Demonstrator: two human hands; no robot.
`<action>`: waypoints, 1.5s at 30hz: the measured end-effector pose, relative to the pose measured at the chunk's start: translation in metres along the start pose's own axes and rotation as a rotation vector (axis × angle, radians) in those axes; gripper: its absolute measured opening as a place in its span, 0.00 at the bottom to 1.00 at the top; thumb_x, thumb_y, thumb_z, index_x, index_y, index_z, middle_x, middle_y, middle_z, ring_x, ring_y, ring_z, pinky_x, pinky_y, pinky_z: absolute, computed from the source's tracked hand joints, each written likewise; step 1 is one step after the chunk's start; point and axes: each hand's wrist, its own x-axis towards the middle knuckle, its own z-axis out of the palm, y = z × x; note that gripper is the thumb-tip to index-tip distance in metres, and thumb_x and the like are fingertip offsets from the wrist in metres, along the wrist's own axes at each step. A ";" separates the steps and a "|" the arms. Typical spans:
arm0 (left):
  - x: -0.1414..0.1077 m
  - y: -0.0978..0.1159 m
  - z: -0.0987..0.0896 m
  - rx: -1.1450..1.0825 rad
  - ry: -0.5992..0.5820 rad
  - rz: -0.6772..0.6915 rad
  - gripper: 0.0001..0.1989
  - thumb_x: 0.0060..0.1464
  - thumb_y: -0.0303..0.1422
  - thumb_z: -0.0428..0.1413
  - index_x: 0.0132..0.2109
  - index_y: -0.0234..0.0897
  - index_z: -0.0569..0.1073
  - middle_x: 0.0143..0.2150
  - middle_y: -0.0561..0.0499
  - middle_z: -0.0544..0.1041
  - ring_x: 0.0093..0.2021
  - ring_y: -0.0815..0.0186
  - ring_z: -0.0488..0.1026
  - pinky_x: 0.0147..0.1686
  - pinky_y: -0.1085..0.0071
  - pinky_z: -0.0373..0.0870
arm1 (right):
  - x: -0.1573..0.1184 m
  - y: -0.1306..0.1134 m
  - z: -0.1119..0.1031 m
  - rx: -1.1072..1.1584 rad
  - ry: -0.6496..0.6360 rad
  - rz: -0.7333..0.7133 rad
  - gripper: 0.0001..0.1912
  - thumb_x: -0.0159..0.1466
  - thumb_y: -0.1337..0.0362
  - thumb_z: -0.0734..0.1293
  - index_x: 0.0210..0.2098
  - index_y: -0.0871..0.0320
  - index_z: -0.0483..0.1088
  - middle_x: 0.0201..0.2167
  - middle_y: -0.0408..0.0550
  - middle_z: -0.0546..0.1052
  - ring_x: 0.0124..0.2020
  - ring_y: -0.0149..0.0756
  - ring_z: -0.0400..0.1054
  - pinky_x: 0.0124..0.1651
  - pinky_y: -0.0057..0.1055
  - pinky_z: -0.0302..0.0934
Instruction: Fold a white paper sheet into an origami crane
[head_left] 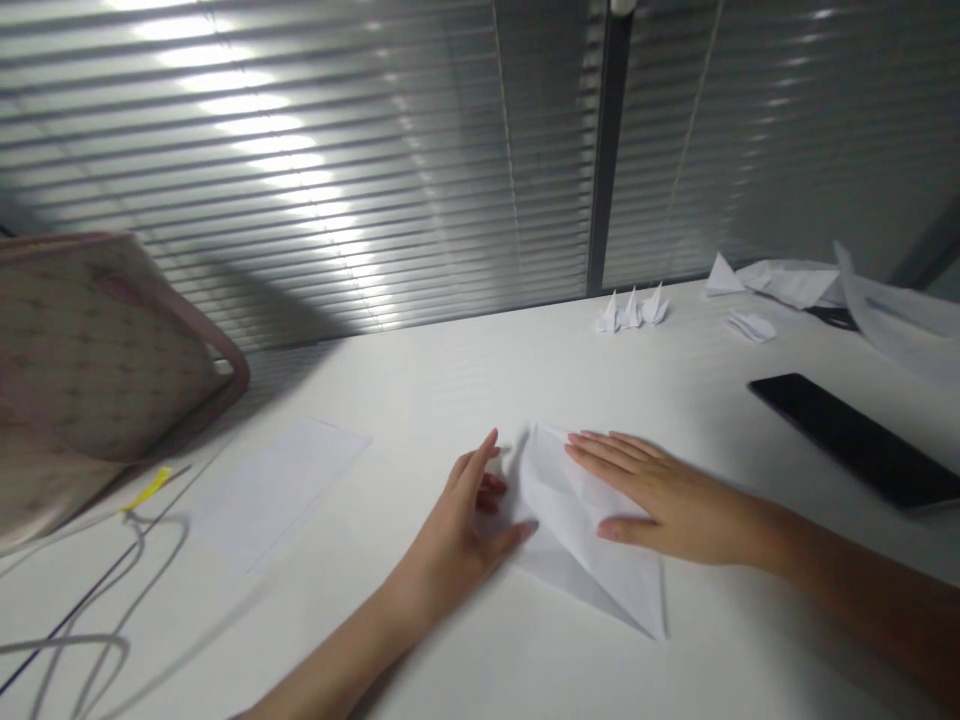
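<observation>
A folded sheet of white paper [574,525] lies on the white table in front of me, with a raised flap and creases across it. My right hand [645,490] rests flat on its upper right part, fingers stretched out and pointing left. At the paper's left edge is my left hand [476,520], turned on its side, with the thumb apart from the curled fingers and its tip over the paper. Whether the left fingers touch the sheet is hard to tell.
Blank paper [277,490], cables [139,560] and a pink-trimmed bag [105,360] are on the left. Small folded paper figures [632,310] stand at the back. A black tablet [859,438], a folded piece [751,326] and crumpled paper [795,283] lie right, before the window blinds.
</observation>
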 end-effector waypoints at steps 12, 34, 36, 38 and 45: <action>-0.011 0.011 0.011 0.477 0.100 0.035 0.41 0.54 0.43 0.58 0.68 0.42 0.47 0.54 0.39 0.68 0.52 0.47 0.63 0.49 0.44 0.62 | 0.002 -0.005 0.004 0.054 0.121 0.069 0.35 0.63 0.53 0.64 0.66 0.52 0.49 0.65 0.51 0.56 0.64 0.46 0.50 0.64 0.48 0.49; 0.003 0.050 -0.009 -0.974 -0.158 -0.538 0.40 0.40 0.25 0.67 0.61 0.37 0.63 0.41 0.46 0.77 0.36 0.64 0.74 0.36 0.71 0.71 | 0.007 0.005 -0.021 0.947 0.551 0.257 0.06 0.57 0.60 0.70 0.32 0.55 0.76 0.46 0.48 0.76 0.47 0.39 0.71 0.52 0.38 0.66; 0.003 0.053 -0.008 -1.002 -0.188 -0.544 0.33 0.43 0.25 0.66 0.57 0.35 0.68 0.42 0.45 0.77 0.38 0.64 0.75 0.38 0.73 0.73 | 0.006 0.004 -0.023 0.887 0.590 0.239 0.05 0.57 0.61 0.70 0.32 0.55 0.76 0.46 0.48 0.76 0.48 0.39 0.71 0.52 0.38 0.66; 0.003 0.054 -0.006 -1.013 -0.198 -0.540 0.25 0.48 0.26 0.64 0.54 0.34 0.71 0.45 0.44 0.77 0.41 0.63 0.76 0.40 0.73 0.74 | 0.006 0.003 -0.026 0.829 0.619 0.216 0.05 0.58 0.61 0.69 0.32 0.55 0.76 0.46 0.48 0.75 0.48 0.39 0.70 0.52 0.38 0.66; 0.001 0.044 -0.004 -1.095 -0.222 -0.598 0.11 0.55 0.25 0.59 0.46 0.30 0.76 0.44 0.42 0.79 0.43 0.60 0.78 0.44 0.70 0.75 | 0.005 0.000 -0.027 0.809 0.580 0.189 0.04 0.59 0.61 0.69 0.32 0.54 0.76 0.47 0.47 0.75 0.48 0.39 0.70 0.51 0.38 0.67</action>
